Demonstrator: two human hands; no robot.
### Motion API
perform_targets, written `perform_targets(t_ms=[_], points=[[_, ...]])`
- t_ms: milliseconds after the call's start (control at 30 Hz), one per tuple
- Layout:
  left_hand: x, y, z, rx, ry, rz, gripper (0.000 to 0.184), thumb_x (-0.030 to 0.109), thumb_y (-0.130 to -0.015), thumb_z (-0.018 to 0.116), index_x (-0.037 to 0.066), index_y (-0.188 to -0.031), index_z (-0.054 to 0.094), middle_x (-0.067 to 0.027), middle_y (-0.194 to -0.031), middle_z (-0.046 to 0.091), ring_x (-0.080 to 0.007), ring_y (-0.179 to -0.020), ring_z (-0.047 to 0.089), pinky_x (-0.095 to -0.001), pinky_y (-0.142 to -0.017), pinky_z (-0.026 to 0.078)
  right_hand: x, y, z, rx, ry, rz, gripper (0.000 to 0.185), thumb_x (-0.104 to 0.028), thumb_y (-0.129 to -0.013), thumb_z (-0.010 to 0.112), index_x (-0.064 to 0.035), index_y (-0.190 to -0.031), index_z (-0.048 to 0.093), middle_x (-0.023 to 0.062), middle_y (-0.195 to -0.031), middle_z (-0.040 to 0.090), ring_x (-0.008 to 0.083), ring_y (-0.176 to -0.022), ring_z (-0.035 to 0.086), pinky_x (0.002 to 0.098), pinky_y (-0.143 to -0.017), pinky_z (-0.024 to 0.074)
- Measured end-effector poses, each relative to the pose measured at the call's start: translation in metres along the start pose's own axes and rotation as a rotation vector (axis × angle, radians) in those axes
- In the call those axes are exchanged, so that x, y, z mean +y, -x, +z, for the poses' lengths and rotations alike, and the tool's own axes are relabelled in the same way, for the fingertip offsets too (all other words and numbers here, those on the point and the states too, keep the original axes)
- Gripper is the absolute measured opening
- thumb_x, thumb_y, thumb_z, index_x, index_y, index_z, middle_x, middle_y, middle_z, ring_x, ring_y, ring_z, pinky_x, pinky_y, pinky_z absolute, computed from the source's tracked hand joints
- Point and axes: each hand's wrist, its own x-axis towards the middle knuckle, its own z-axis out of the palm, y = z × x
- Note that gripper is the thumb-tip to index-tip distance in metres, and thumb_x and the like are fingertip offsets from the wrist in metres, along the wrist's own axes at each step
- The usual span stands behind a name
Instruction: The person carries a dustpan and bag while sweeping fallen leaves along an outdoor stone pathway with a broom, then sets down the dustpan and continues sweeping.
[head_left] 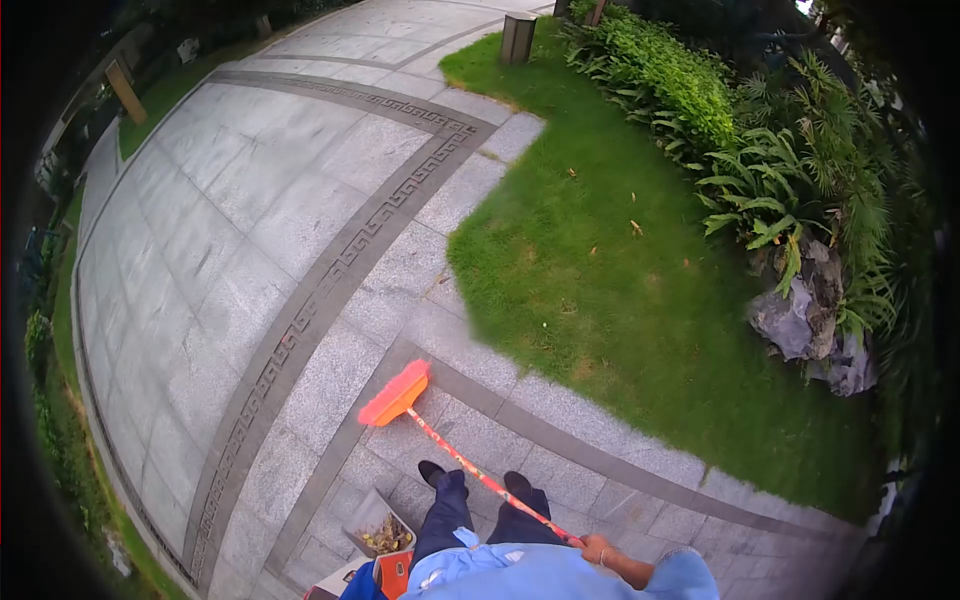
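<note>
Orange broom [397, 399], right hand [597, 550] gripping, broad paving [230, 250] — lawn [620, 300] along its edge

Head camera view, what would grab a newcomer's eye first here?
Probably the bright pink-and-orange broom head on the grey paving ahead of the shoes, its patterned handle running back to the right hand. Next might come the vivid green lawn on the right, then the dustpan of dry debris beside the left leg.
</note>
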Motion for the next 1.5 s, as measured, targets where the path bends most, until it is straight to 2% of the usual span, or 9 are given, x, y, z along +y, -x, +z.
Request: perform_targets(t_ms=[167,300,433,633,833,1000,1167,1300,1500], points=[[0.037,-0.072,0.043,-0.013,0.032,-0.042,0.026,0.016,-0.068,0.061,-0.006,-0.082,0.055,-0.0103,-0.076,0.054,-0.0211,-0.064,0.051,-0.0331,-0.058,0.044,-0.072,-0.022,0.007,0.098,-0.141,0.010,0.060,-0.056,-0.079,0.038,-0.0021,-0.075,0.064,0.0192,-0.072,0.061,0.0331,-0.072,0.060,0.0372,-0.067,0.0464],[0.056,-0.122,0.085,-0.037,0.079,-0.055,0.025,0.016,-0.066,0.062,-0.006,-0.076,0.056,-0.0091,-0.070,0.054,-0.0194,-0.056,0.051,-0.0320,-0.052,0.044,-0.135,-0.029,-0.016,0.128,-0.421,0.101,0.057,-0.055,-0.079,0.043,-0.0029,-0.072,0.064,0.0094,-0.057,0.058,0.0169,-0.048,0.056,0.0299,-0.046,0.0454],[0.076,-0.155,0.123,-0.054,0.148,0.041,0.024,0.016,-0.067,0.062,-0.005,-0.077,0.057,-0.0081,-0.074,0.055,-0.0175,-0.059,0.052,-0.0291,-0.051,0.045,-0.175,-0.061,-0.042,0.096,-0.518,0.268,0.059,-0.057,-0.079,0.043,-0.0011,-0.082,0.065,0.0146,-0.076,0.063,0.0224,-0.073,0.059,0.0324,-0.068,0.0443],[0.126,-0.179,0.193,-0.118,0.142,0.141,0.021,0.010,-0.068,0.060,-0.002,-0.085,0.058,-0.0075,-0.084,0.058,-0.0176,-0.073,0.054,-0.0296,-0.067,0.045,-0.244,-0.211,-0.118,0.226,-0.474,0.184,0.053,-0.051,-0.081,0.046,-0.0033,-0.063,0.059,0.0059,-0.055,0.054,0.0170,-0.044,0.050,0.0325,-0.042,0.0388],[0.231,-0.122,0.275,-0.009,0.140,0.204,0.013,0.010,-0.066,0.060,0.001,-0.073,0.055,-0.0033,-0.070,0.053,-0.0149,-0.056,0.049,-0.0293,-0.051,0.042,-0.465,-0.331,-0.297,0.239,-0.518,0.043,0.047,-0.043,-0.084,0.045,-0.0029,-0.062,0.055,0.0055,-0.049,0.050,0.0165,-0.038,0.047,0.0313,-0.037,0.0372],[0.303,-0.072,0.322,0.028,0.154,0.154,0.013,0.012,-0.064,0.061,0.002,-0.066,0.053,-0.0034,-0.061,0.050,-0.0131,-0.047,0.045,-0.0280,-0.042,0.039,-0.411,-0.384,-0.286,0.357,-0.396,-0.118,0.047,-0.045,-0.083,0.045,-0.0042,-0.063,0.056,0.0049,-0.049,0.049,0.0162,-0.039,0.048,0.0311,-0.038,0.0386],[0.336,-0.076,0.398,0.004,0.220,0.149,0.012,0.012,-0.064,0.059,0.003,-0.064,0.052,-0.0040,-0.057,0.049,-0.0141,-0.040,0.043,-0.0288,-0.037,0.036,-0.355,-0.318,-0.277,0.214,-0.442,0.095,0.047,-0.047,-0.081,0.047,-0.0049,-0.066,0.059,0.0065,-0.055,0.055,0.0160,-0.044,0.052,0.0301,-0.041,0.0409],[0.373,-0.085,0.469,-0.087,0.111,0.155,0.010,0.011,-0.062,0.059,0.002,-0.066,0.054,-0.0025,-0.058,0.049,-0.0124,-0.048,0.045,-0.0285,-0.045,0.038,-0.396,-0.316,-0.305,0.215,-0.261,0.194,0.056,-0.054,-0.080,0.040,-0.0033,-0.072,0.063,0.0140,-0.064,0.060,0.0288,-0.064,0.061,0.0382,-0.061,0.0455],[0.446,-0.094,0.597,-0.098,0.002,0.216,0.013,0.011,-0.062,0.058,0.000,-0.069,0.057,-0.0033,-0.066,0.054,-0.0129,-0.056,0.048,-0.0293,-0.052,0.040,-0.538,-0.394,-0.390,0.178,-0.582,0.139,0.048,-0.045,-0.081,0.048,-0.0027,-0.063,0.059,0.0068,-0.054,0.055,0.0162,-0.047,0.052,0.0316,-0.046,0.0433]])
